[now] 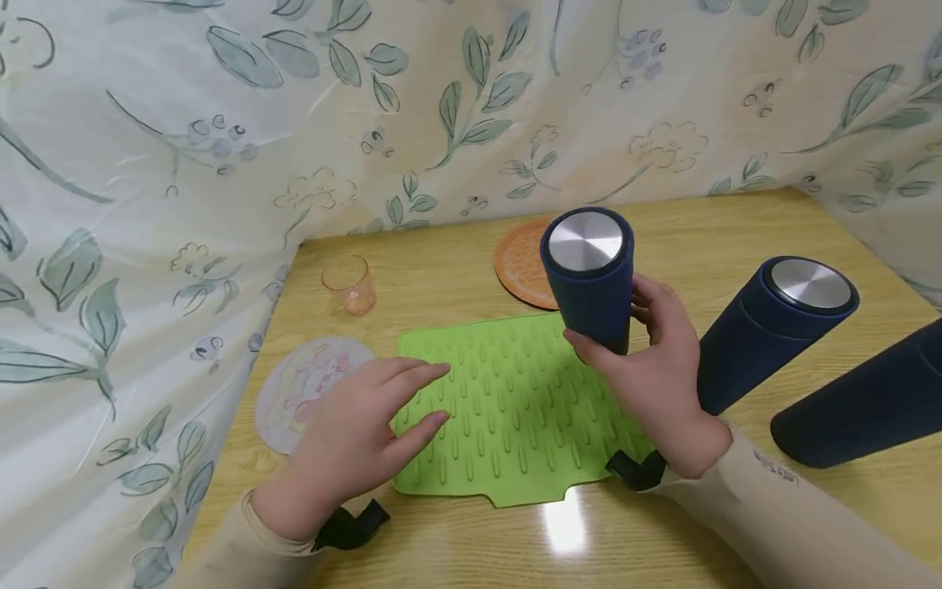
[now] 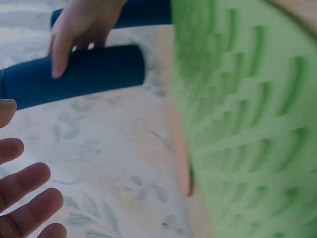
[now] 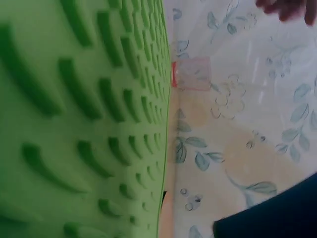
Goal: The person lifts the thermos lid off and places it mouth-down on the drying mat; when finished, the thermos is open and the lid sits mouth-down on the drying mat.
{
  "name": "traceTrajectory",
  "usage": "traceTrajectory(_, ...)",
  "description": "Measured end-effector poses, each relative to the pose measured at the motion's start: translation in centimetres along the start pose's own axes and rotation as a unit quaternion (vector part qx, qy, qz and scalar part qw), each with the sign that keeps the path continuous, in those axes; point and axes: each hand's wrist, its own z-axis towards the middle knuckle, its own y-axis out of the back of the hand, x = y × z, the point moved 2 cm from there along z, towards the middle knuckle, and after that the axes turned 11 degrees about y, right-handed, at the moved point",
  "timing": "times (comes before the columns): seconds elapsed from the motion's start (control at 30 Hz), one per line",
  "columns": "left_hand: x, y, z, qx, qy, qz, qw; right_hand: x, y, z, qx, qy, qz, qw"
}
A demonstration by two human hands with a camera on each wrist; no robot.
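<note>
My right hand (image 1: 658, 372) grips a navy blue thermos flask (image 1: 594, 304) with a silver lid, its thumb on the near side. The flask is held upright in the air above the right back part of a green drying mat (image 1: 500, 409) with raised ridges. In the left wrist view, a gap shows between the base of the held flask (image 2: 104, 74) and the mat. My left hand (image 1: 353, 433) hovers over the mat's left edge with fingers spread and holds nothing.
Two more navy flasks, one with a silver lid (image 1: 765, 327) and one cut off by the frame (image 1: 868, 397), stand at the right. An orange round mat (image 1: 518, 262) lies behind, a clear pinkish cup (image 1: 352, 286) stands back left, and a pale patterned disc (image 1: 305, 384) lies at left.
</note>
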Motion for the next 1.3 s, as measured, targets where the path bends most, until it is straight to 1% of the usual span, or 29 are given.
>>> traceTrajectory(0.07,-0.2,0.8,0.8,-0.001,0.004,-0.025,0.9997,0.6,0.5,-0.4,0.045,0.023,-0.016,0.9986)
traceTrajectory(0.13,-0.6,1.5,1.7,-0.003,0.004,-0.055,0.9984,1.1,0.9,-0.7,0.089,0.041,-0.03,0.9947)
traceTrajectory(0.2,-1.0,2.0,2.4,-0.001,0.002,-0.087,0.9962,1.4,1.2,-0.9,0.136,0.053,-0.044,0.9883)
traceTrajectory(0.27,-1.4,2.4,3.0,0.007,0.0,-0.115,0.9934,1.7,1.5,-0.9,0.185,0.066,-0.054,0.9791)
traceTrajectory(0.33,-1.9,2.6,3.5,0.024,0.001,-0.133,0.9909,1.9,1.6,-1.0,0.232,0.077,-0.06,0.9678)
traceTrajectory(0.43,-2.6,2.7,4.0,0.064,-0.006,-0.15,0.9865,2.1,1.8,-1.1,0.295,0.094,-0.064,0.9486)
traceTrajectory(0.5,-3.0,2.6,4.1,0.092,-0.015,-0.158,0.9831,2.2,1.7,-1.3,0.327,0.103,-0.064,0.9371)
traceTrajectory(0.57,-3.1,2.5,4.0,0.116,-0.027,-0.163,0.9794,2.3,1.7,-1.5,0.35,0.113,-0.067,0.9275)
traceTrajectory(0.7,-3.1,2.3,3.6,0.141,-0.029,-0.171,0.9748,2.3,1.5,-1.8,0.372,0.139,-0.072,0.9149)
traceTrajectory(0.83,-2.9,2.3,3.3,0.146,-0.016,-0.193,0.9702,2.4,1.3,-2.2,0.383,0.158,-0.077,0.907)
traceTrajectory(0.93,-2.9,2.6,3.0,0.146,-0.002,-0.207,0.9674,2.8,1.2,-2.5,0.382,0.17,-0.083,0.9046)
traceTrajectory(1.1,-2.6,2.7,2.6,0.149,0.025,-0.212,0.9656,3.4,1.0,-3.1,0.371,0.181,-0.087,0.9066)
traceTrajectory(1.17,-2.4,2.7,2.3,0.15,0.049,-0.219,0.9629,3.6,0.9,-3.4,0.366,0.182,-0.09,0.9081)
traceTrajectory(1.27,-2.2,2.4,2.0,0.148,0.116,-0.23,0.9549,4.0,0.8,-3.8,0.352,0.19,-0.102,0.9108)
traceTrajectory(1.3,-2.1,2.3,1.8,0.15,0.14,-0.226,0.9522,4.1,0.8,-3.9,0.347,0.194,-0.108,0.9115)
